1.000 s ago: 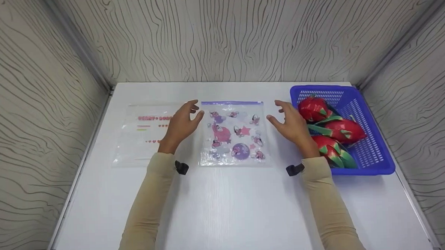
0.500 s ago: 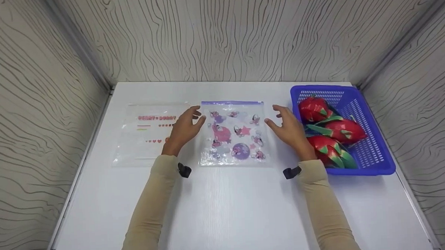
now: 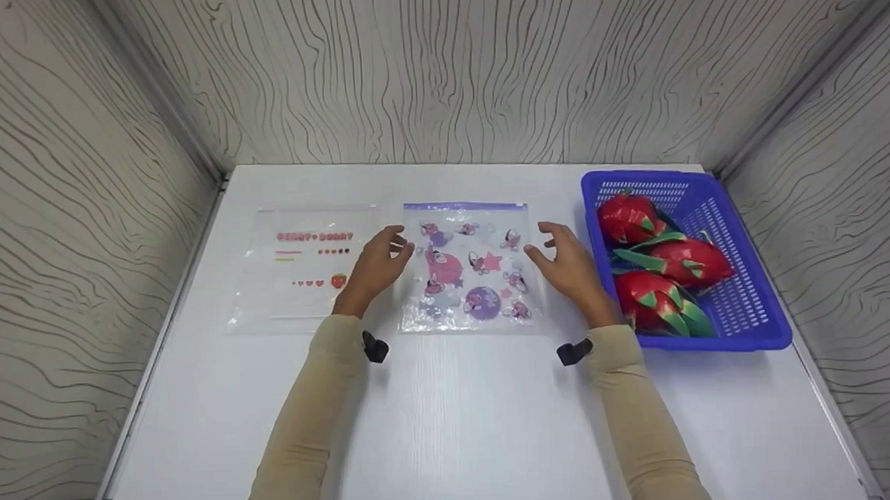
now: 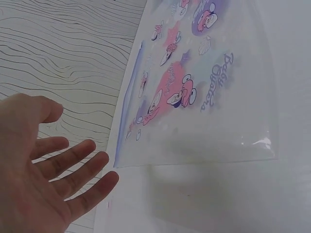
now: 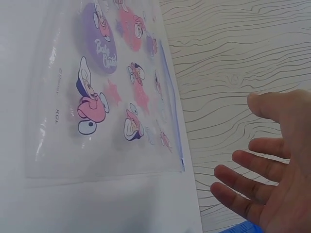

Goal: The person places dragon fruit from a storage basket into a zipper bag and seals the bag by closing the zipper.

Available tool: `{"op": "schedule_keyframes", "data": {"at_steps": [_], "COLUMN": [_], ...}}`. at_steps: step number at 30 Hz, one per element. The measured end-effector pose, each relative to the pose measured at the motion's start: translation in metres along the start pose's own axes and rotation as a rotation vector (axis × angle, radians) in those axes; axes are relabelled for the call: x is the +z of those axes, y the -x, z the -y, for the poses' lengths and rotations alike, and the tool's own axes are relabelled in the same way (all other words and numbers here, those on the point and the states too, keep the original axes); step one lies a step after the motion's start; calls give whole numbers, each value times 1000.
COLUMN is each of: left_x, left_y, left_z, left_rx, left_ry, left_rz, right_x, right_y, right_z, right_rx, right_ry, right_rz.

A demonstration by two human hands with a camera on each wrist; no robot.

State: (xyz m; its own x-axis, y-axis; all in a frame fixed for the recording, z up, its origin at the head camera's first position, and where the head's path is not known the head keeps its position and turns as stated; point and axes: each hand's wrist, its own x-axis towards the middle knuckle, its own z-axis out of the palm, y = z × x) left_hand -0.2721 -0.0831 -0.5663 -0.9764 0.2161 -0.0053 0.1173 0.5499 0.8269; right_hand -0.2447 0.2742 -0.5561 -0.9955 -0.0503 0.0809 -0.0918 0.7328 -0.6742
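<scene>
A clear zip bag (image 3: 464,268) printed with pink and purple cartoon figures lies flat in mid-table, its purple zip strip along the far edge. My left hand (image 3: 377,266) hovers by the bag's left side, fingers spread and slightly bent, holding nothing. On the other side my right hand (image 3: 566,263) is held in the same loose way, also bare. Both wrist views show relaxed fingers apart from the zip bag (image 4: 194,111). Left of it lies a second clear bag (image 3: 252,303) with red lettering and small hearts, partly behind my left hand.
A blue plastic basket (image 3: 775,326) stands at the right of the white table (image 3: 453,430), with red dragon fruits (image 3: 690,262) with green leaves inside. Wood-patterned panels (image 3: 437,70) wall in the back and both sides.
Both hands have drawn slightly back toward the person and inward, closer to the cartoon bag's sides. More of the lettered bag shows. The bags and basket have stayed in place.
</scene>
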Motion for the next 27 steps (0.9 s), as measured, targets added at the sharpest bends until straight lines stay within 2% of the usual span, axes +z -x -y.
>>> {"op": "schedule_keyframes", "data": {"at_steps": [9, 20, 27], "left_x": [10, 18, 24], "left_y": [2, 4, 5], "left_z": [10, 15, 18], "left_rx": [-32, -85, -81], "left_ry": [18, 29, 1], "left_rz": [-17, 3, 10], "right_x": [13, 27, 32], "right_y": [2, 7, 9], "right_z": [0, -4, -12], "right_rx": [34, 102, 155], "right_ry": [-1, -35, -40], "right_rz": [-14, -1, -10]}}
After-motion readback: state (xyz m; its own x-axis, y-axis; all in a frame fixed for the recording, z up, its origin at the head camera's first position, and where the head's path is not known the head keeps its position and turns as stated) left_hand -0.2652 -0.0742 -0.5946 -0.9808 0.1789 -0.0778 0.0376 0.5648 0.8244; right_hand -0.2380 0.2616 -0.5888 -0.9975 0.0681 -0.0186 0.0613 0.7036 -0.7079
